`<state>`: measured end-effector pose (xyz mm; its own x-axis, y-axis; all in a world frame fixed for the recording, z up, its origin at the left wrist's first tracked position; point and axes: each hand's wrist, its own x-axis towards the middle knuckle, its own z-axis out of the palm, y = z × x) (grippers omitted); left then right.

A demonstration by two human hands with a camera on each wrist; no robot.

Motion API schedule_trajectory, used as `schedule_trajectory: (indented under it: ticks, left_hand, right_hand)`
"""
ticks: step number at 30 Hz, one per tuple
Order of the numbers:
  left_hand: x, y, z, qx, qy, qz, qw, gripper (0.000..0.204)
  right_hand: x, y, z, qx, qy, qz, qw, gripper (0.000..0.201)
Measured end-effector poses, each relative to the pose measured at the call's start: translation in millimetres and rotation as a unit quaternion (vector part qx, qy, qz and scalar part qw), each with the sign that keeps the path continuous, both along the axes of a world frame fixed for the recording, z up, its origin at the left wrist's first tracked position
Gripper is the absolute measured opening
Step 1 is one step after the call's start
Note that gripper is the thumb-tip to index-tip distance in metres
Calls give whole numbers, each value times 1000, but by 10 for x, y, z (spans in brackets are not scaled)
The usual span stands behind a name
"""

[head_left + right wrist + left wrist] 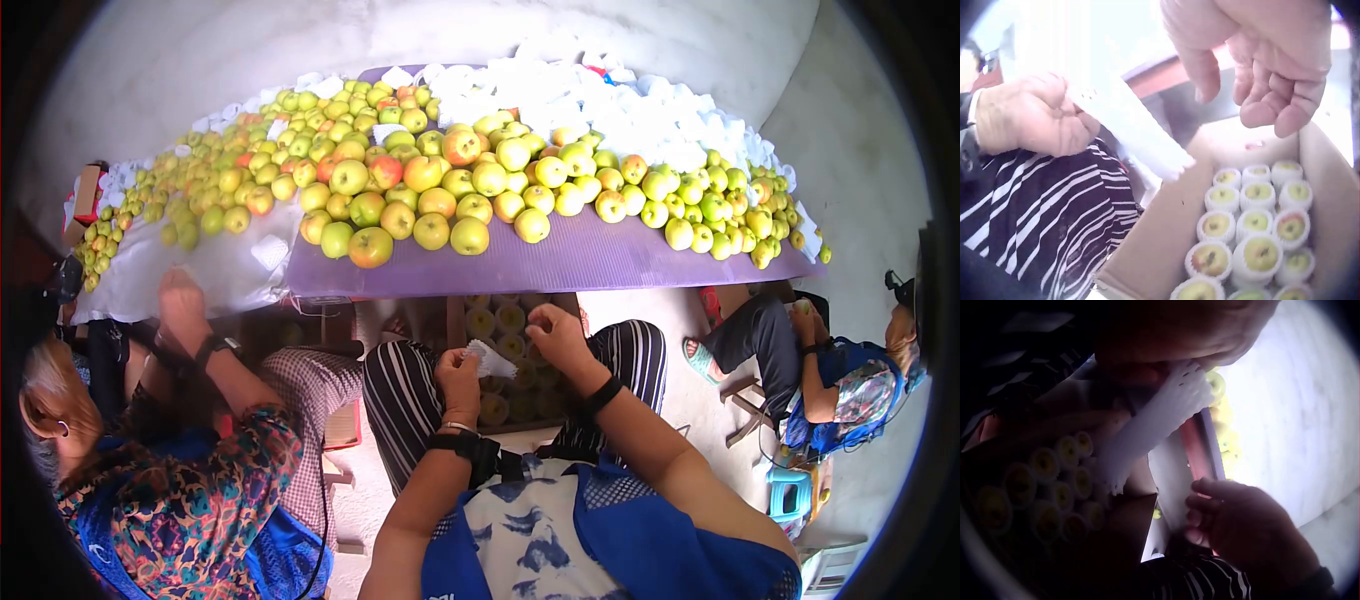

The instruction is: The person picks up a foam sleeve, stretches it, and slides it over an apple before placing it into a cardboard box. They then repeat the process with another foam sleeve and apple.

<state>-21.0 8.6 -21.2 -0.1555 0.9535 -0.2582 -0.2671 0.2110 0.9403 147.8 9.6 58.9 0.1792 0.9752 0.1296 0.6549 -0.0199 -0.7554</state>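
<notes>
Head view: bright, even daylight, soft shadows under the purple table [560,262]; heavy fisheye, black vignette round the rim, edges bent. White foam nets [600,105] at the back nearly blown out. Left wrist cam: v. dim, backlit; pale wall [1297,412] glares at right, left half almost black, the left hand [1179,331] a dark, soft shape up close. Right wrist cam: overexposed at top, the right hand [1260,56] blurred and washed out, boxed apples [1254,231] sharper, corners vignetted.
</notes>
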Motion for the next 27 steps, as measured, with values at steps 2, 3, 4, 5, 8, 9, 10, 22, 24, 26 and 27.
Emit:
schedule_trajectory:
  ticks: [2, 3, 4, 5, 8, 9, 10, 22, 24, 26, 27]
  left_hand:
    - [6, -15, 46, -21, -32, 5, 999, 8]
    - [15, -18, 69, -41, -61, 8, 997, 8]
    - [18, -19, 73, -40, -63, 13, 997, 8]
    - [18, -22, 75, -41, -58, 8, 997, 8]
    - [14, -15, 32, -42, -66, 10, 997, 9]
    - [13, -10, 3, -44, -77, 14, 996, 9]
    - [10, -8, -27, -42, -79, 18, 996, 9]
    - [22, 10, -13, -32, -98, 23, 994, 7]
    - [25, 0, 28, -38, -100, 14, 994, 7]
    - [26, -5, 55, -44, -98, 14, 994, 7]
    - [28, -8, 62, -48, -95, 12, 994, 8]
  right_hand:
    - [-111, 216, 263, 36, 15, 26, 999, 18]
    - [-168, 333, 368, 87, 19, 43, 995, 17]
    - [-218, 457, 441, 137, 23, 61, 988, 17]
    - [-254, 599, 482, 138, 22, 66, 988, 17]
    - [-375, 985, 517, 264, -96, 110, 954, 23]
    - [-431, 1083, 507, 282, -119, 103, 947, 25]
    - [-470, 1165, 483, 300, -141, 95, 939, 28]
    - [-562, 1363, 343, 207, -197, 103, 953, 34]
    - [-567, 1348, 363, 182, -208, 99, 956, 36]
    - [-583, 1322, 400, 157, -218, 93, 959, 38]
    - [-634, 1286, 492, 35, -148, 80, 985, 40]
